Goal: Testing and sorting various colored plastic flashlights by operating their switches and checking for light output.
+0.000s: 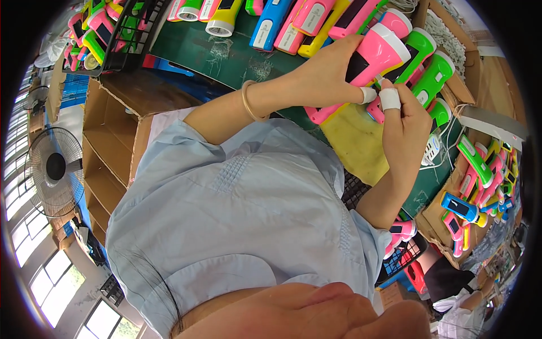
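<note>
Taped fingers of the right hand pinch at the underside of a pink torch; the left hand is closed round its body, holding it above the yellow pad on the green table. Judging by this, that torch is mid-work, with finished-looking ones lying in rows beyond the pad and a box of them right of it.

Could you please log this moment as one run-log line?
left hand: grips pink flashlight | right hand: taped fingertips at its body | green workbench: flashlights

Flashlights crowd bench; yellow pad open.
</note>
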Action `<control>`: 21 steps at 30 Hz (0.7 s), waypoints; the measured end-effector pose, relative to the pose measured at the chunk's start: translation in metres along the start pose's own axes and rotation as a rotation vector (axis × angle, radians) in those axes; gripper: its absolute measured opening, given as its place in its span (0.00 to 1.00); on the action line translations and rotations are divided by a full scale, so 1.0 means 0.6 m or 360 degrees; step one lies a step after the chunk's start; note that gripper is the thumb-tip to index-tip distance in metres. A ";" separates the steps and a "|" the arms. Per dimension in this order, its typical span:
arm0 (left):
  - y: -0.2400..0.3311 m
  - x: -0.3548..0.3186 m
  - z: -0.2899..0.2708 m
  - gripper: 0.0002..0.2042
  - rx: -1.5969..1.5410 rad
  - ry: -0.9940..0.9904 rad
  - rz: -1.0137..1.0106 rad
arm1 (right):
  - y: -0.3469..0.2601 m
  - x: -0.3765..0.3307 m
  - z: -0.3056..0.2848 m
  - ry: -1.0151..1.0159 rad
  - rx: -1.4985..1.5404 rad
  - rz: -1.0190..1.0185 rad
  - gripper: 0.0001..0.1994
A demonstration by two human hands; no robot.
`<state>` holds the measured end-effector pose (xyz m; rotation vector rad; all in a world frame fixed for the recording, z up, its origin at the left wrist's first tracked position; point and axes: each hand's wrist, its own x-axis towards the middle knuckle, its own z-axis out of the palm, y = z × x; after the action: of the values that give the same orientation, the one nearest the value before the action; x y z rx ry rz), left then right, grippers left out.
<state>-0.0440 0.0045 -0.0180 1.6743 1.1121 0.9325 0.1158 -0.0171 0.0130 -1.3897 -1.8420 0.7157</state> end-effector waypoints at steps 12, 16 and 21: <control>-0.003 0.042 -0.024 0.29 -0.1102 -0.0192 -0.0171 | 0.007 -0.071 -0.044 0.0778 0.0063 0.0295 0.17; -0.004 0.051 0.018 0.28 -0.1804 -0.0642 0.0147 | 0.047 -0.056 -0.002 -0.0101 0.1200 0.0557 0.20; 0.039 0.055 0.037 0.21 -0.1721 0.0285 -0.0026 | 0.037 -0.050 0.032 0.0458 -0.0203 -0.0118 0.17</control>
<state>-0.0071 0.0254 0.0009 0.6967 0.5201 1.3543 0.1180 -0.0402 -0.0219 -1.4149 -1.7231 0.3445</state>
